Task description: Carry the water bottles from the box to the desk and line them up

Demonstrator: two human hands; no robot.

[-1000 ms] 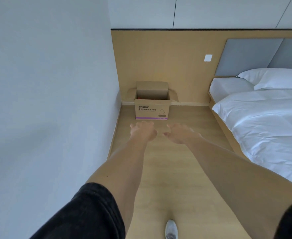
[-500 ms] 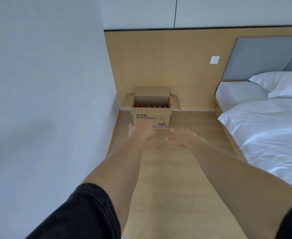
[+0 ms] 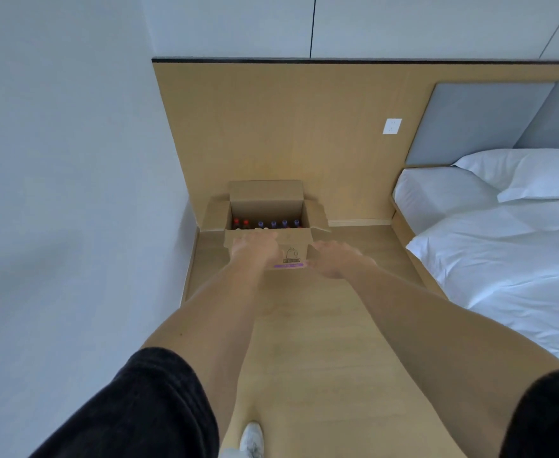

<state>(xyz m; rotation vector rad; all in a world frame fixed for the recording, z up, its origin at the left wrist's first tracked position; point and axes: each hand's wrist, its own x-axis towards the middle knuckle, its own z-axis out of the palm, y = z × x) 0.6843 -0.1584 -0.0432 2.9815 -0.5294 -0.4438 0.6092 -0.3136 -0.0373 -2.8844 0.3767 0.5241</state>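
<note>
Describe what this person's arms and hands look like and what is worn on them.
Both forearms are bare, with black short sleeves, left sleeve and right sleeve. The left hand and right hand show no gloves, watch or rings.

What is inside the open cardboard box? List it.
Inside the cardboard box, a row of bottle caps shows: two red at left, four purple. The bottle bodies are hidden behind the box's front wall, and the left hand covers part of it.

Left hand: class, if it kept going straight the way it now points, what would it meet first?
Probably the cardboard box. The left hand reaches forward, overlapping the box's front wall in the picture, fingertips near its top edge. The bottles stand just behind that edge. Depth is unclear from one view, so contact cannot be judged.
</note>
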